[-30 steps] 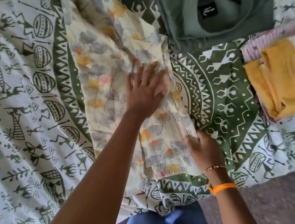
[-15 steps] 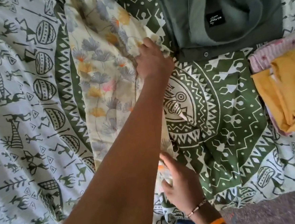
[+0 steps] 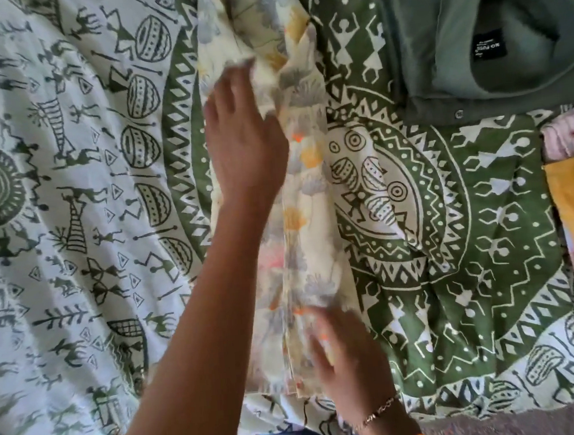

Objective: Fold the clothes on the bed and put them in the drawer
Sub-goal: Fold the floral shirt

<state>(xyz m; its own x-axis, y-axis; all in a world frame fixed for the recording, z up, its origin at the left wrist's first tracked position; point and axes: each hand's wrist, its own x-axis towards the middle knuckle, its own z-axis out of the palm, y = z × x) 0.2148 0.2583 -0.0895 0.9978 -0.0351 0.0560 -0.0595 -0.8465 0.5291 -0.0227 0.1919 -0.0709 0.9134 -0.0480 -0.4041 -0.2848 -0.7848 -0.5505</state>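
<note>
Garment: floral cloth (image 3: 313, 222), thin, soft, limp; folded into a long strip left of the bedsheet (image 3: 452, 238) medallion.
Grip: judged best at folded ends.
Left hand (image 3: 245, 145): flat, fingers straight, pressing upper strip.
Right hand (image 3: 348, 353): fingers straight on near end.
Beyond medallion: green shirt (image 3: 470, 31).

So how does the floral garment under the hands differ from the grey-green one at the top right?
The floral garment is cream with printed flowers; the grey-green garment is plain with a black label. The floral one lies as a long narrow strip under the left hand and right hand; the grey-green one is untouched. Both lie on the bedsheet.
</note>
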